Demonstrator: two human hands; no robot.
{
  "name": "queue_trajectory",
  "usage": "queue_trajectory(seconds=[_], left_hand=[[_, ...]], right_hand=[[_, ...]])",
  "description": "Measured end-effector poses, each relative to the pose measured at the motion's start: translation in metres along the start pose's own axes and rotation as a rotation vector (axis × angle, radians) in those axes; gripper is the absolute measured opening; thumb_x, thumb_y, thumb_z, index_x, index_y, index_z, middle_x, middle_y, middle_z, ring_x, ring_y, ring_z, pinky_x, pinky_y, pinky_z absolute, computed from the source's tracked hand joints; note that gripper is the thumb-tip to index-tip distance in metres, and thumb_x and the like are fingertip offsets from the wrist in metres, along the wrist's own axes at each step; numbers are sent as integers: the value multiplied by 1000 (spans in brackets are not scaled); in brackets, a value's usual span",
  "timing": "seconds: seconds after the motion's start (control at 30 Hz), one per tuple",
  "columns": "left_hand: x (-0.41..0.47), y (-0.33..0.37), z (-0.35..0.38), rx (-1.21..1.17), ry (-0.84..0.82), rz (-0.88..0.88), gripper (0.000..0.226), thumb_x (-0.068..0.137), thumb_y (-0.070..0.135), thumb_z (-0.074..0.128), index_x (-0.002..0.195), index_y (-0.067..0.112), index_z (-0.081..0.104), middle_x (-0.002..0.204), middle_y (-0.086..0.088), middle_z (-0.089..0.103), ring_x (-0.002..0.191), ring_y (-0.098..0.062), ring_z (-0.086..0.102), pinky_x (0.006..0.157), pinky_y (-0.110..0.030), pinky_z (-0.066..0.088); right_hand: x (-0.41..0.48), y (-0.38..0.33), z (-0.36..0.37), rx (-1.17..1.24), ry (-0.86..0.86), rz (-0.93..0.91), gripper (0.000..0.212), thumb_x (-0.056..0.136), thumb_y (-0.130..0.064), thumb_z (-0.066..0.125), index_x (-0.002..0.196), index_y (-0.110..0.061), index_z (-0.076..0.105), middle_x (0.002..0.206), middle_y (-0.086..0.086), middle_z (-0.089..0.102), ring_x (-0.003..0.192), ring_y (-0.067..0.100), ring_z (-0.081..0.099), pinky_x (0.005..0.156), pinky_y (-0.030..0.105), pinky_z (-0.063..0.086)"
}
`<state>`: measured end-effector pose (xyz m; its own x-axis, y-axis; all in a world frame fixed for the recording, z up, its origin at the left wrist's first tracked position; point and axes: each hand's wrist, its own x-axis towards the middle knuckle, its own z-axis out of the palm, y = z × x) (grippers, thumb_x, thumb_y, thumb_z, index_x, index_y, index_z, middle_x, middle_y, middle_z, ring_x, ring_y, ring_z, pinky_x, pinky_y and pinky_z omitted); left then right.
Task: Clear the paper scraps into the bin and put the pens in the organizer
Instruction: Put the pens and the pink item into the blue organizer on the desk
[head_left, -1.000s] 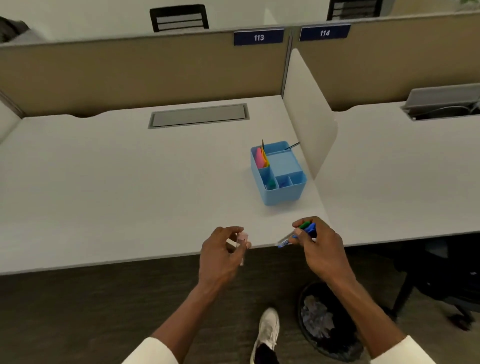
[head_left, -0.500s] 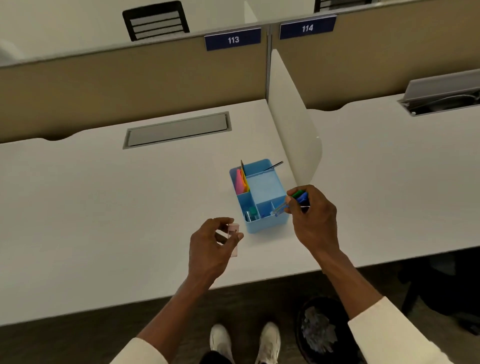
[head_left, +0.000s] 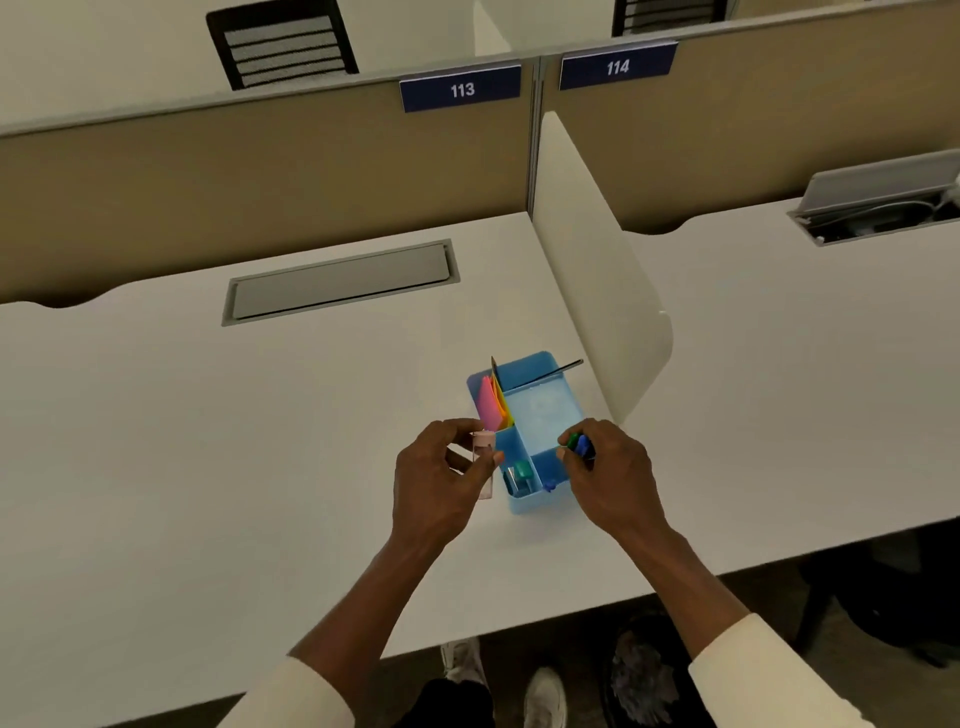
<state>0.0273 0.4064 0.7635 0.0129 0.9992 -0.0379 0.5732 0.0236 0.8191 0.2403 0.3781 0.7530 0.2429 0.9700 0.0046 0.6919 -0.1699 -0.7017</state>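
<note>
A light blue organizer (head_left: 540, 410) stands on the white desk (head_left: 208, 441) beside the short divider. Pink and orange paper sheets (head_left: 491, 402) fill its left slot, and a dark pen (head_left: 550, 371) leans across its back. A green-capped pen (head_left: 521, 472) sits in a front compartment. My left hand (head_left: 441, 483) holds a pale pink pen (head_left: 484, 457) upright, just left of the organizer. My right hand (head_left: 613, 478) grips blue and green pens (head_left: 581, 446) over the organizer's front right compartment, their tips pointing down into it.
A black bin (head_left: 641, 675) with crumpled paper scraps stands on the floor under the desk edge, next to my shoes. A white divider (head_left: 597, 280) separates this desk from the right one. A grey cable hatch (head_left: 340, 283) is set in the desk's back.
Both hands have moved forward from the desk's front edge to the organizer. The right hand's pens have tipped down into the front right compartment; the left hand brought the pink pen beside the box.
</note>
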Motion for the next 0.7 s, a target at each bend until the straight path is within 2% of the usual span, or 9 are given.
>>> queue_trajectory(seconds=[0.03,0.13,0.27,0.37,0.5,0.6,0.7], left_hand=[[6,0,-1,-16,-2,-3,40,87,41,84,122,26,71,105,16,72,75,-6,68,65,-13,52],[18,0,-2,-76,-28,-15,38,85,42,86,117,27,72,99,17,73,76,-8,70,68,-19,58],[25,-1,1,-146,-98,32,36,83,36,89,115,24,75,102,10,78,88,-12,73,79,-22,60],[26,4,6,-162,-165,50,38,84,35,88,118,25,74,108,8,77,93,-14,70,81,-22,59],[21,20,12,-212,-211,81,36,83,33,89,116,24,76,103,14,76,93,-5,70,78,-4,53],[18,33,16,-241,-225,110,34,83,34,88,113,23,77,100,16,76,92,-1,71,81,-5,55],[16,44,21,-242,-221,130,32,85,34,87,113,22,77,102,13,78,95,-7,73,84,-8,57]], right_hand=[[-1,2,2,-8,-3,12,8,95,-13,76,99,-8,70,96,9,73,85,26,70,79,40,62],[-3,7,6,-27,-13,56,15,93,-18,79,106,-14,72,100,5,75,91,20,72,77,22,58],[-10,1,-1,-11,44,83,20,90,-24,82,107,-21,71,98,-5,73,88,12,71,80,36,65],[-20,-13,-9,34,88,101,22,89,-21,83,109,-21,72,101,-8,73,91,9,72,79,35,66],[-31,-35,-21,162,54,116,41,84,-16,88,121,-21,70,109,-8,76,99,9,74,83,30,66],[-34,-48,-28,202,6,61,62,80,-19,91,135,-20,64,118,-5,76,107,10,73,91,29,64],[-28,-50,-33,209,-10,30,65,82,-19,89,140,-18,60,120,-1,77,105,16,76,96,38,63]])
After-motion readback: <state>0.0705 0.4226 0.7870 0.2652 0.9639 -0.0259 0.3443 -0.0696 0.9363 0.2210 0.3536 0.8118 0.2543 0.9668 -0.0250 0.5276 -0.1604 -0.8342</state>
